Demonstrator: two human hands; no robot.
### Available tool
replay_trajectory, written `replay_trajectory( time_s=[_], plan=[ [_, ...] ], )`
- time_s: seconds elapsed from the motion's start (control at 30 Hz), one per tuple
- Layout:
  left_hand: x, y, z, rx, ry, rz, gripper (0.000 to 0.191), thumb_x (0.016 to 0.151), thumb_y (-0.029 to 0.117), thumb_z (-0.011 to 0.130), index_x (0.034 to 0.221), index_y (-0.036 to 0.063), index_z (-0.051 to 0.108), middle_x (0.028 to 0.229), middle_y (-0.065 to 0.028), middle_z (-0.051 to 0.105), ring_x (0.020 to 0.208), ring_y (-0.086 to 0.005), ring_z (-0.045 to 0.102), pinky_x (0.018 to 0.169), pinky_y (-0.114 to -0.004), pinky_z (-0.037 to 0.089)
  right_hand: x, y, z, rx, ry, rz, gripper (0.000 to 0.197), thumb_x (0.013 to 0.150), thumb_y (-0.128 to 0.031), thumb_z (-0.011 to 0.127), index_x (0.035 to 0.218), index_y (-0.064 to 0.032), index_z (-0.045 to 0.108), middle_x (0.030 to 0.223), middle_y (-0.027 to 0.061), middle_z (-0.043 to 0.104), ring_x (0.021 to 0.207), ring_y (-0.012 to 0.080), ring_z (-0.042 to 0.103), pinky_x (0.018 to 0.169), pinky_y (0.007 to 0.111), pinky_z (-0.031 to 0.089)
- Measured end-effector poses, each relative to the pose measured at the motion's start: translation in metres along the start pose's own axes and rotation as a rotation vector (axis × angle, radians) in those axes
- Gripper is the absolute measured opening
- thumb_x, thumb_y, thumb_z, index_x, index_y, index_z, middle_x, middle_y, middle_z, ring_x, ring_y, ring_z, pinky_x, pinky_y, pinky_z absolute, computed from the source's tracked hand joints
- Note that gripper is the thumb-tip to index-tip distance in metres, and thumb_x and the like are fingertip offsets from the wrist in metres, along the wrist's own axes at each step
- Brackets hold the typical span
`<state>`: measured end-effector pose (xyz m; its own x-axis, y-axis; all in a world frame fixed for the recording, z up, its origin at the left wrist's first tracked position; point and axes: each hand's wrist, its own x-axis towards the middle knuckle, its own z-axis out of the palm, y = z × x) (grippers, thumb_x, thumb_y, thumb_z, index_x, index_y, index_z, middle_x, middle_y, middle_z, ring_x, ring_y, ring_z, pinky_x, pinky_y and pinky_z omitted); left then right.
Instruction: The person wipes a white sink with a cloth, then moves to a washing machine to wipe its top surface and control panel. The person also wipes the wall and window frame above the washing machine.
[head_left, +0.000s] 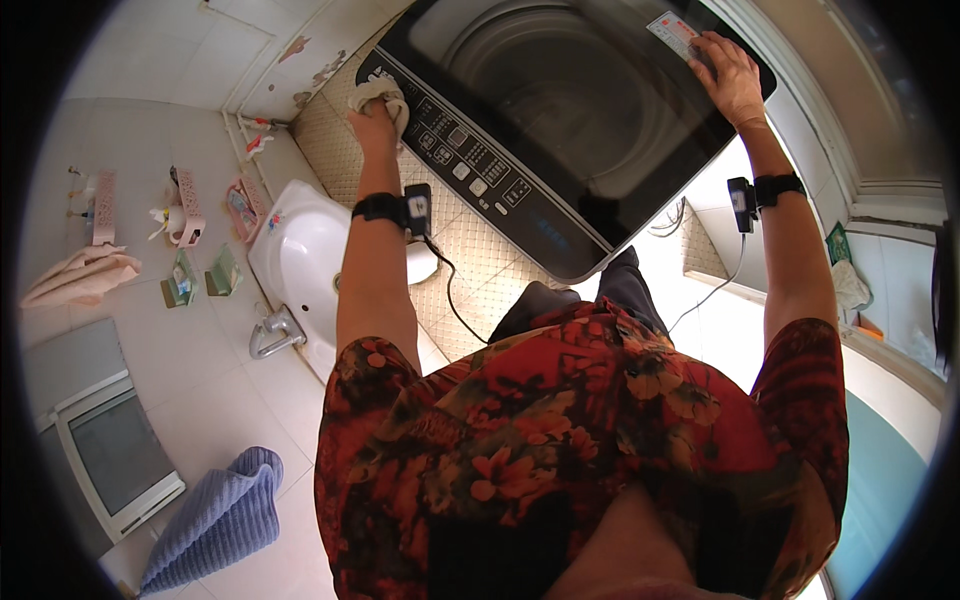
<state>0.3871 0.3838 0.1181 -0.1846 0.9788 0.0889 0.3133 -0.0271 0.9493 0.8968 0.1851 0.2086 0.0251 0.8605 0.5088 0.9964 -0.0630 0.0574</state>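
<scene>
A top-loading washing machine (555, 90) with a dark see-through lid stands before me, its lid down. My left hand (375, 124) grips a crumpled beige cloth (382, 94) at the left end of the button panel (469, 161). Part of the cloth lies over the panel's corner. Toward the far right of the lid, my right hand (727, 75) rests with bent fingers and holds nothing that I can see. Its fingertips touch or lie close to a printed sticker (673, 34) on the lid.
To the left is a white washbasin (307, 247) with a metal faucet (277, 332). Pink wall holders (189, 206), a pink towel (86, 276) and a blue towel (217, 517) are further left. Cables (454, 289) hang from devices strapped to both forearms. A wall borders the machine's right side.
</scene>
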Motion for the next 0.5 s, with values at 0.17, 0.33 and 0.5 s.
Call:
replay_trajectory(
  time_s=[0.17,0.33,0.5],
  plan=[
    [-0.063,0.0,0.012,-0.198,0.119,0.159,0.027,0.093,0.02,0.056,0.109,-0.0002,0.051,0.095,-0.0095,0.06,0.077,-0.0148,0.058,0.064,-0.026,0.048,-0.001,0.003,0.005,0.006,0.021,-0.009,0.035,0.087,-0.034,0.06,0.12,-0.0209,0.057,0.129,0.0006,0.054,0.117,0.0244,0.051,0.097,0.042,0.039],
    [-0.131,0.009,0.006,-0.174,-0.065,0.123,0.047,0.092,0.021,0.056,0.126,-0.0037,0.035,0.119,-0.0175,0.049,0.108,-0.0253,0.051,0.094,-0.035,0.041,0.0,0.004,0.005,0.012,0.02,-0.017,0.035,0.088,-0.034,0.06,0.12,-0.0199,0.057,0.128,0.0008,0.054,0.116,0.0248,0.051,0.096,0.042,0.04],
    [-0.211,0.021,0.009,-0.033,-0.142,0.291,0.059,0.089,0.011,0.053,0.137,-0.0043,0.022,0.142,-0.0263,0.022,0.13,-0.0391,0.029,0.108,-0.044,0.024,0.001,0.005,0.008,0.007,0.039,-0.03,0.035,0.088,-0.034,0.059,0.12,-0.0202,0.057,0.128,0.0008,0.055,0.116,0.0247,0.052,0.096,0.041,0.04]
  ],
)
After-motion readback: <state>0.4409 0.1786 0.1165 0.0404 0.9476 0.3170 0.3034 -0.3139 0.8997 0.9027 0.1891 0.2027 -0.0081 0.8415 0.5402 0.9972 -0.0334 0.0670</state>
